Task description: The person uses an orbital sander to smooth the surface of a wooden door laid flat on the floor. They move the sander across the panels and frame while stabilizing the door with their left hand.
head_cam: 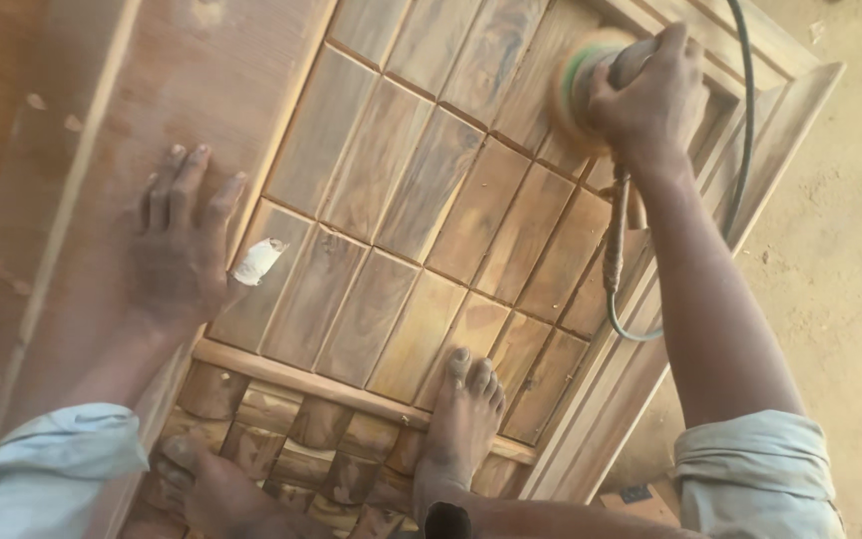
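My right hand (650,95) squeezes the round sander (583,88) at one o'clock on the wooden door (401,230). My left hand (180,240) lies flat and open at nine o'clock, steadying me.

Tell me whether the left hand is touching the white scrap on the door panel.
Touching. In the head view the left hand lies flat on the door frame, and its thumb tip meets the white scrap with no gap showing.
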### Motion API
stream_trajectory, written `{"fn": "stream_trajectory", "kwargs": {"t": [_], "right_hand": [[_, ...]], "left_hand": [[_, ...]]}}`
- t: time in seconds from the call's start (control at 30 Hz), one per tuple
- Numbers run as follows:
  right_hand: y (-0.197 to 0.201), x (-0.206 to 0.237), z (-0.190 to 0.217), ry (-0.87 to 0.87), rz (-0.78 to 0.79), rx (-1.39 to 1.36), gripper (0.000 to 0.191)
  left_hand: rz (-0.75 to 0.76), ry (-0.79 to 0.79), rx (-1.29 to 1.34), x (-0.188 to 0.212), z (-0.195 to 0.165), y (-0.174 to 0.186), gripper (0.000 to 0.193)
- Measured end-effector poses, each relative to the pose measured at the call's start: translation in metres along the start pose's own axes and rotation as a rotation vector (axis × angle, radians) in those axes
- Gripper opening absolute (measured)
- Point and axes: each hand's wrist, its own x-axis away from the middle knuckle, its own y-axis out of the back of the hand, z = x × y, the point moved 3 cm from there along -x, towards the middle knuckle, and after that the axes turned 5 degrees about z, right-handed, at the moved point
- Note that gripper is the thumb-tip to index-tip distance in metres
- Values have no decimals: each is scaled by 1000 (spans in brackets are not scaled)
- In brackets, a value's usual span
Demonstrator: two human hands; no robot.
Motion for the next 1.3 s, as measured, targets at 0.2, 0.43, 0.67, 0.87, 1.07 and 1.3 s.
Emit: {"fn": "stream_trajectory", "kwargs": {"t": [0.2, 0.43, 0.67, 0.87, 1.07, 1.3], "right_hand": [[-2, -19, 18, 51, 45, 11, 63], [-3, -30, 65, 197, -29, -71, 45], [-2, -34, 57, 186, -2, -67, 54], [-3, -25, 35, 84, -1, -41, 56], [0, -14, 35, 5, 24, -23, 53], [7, -2, 27, -192, 176, 4, 54]], "left_hand": [[2, 24, 18, 0, 4, -3, 68], [12, 36, 17, -2, 1, 5, 66], [-51, 23, 92, -8, -3, 19, 61], [-58, 28, 75, -7, -5, 20, 60], [-89, 9, 121, -3, 3, 14, 59], [-21, 55, 42, 1, 12, 1, 65]]}}
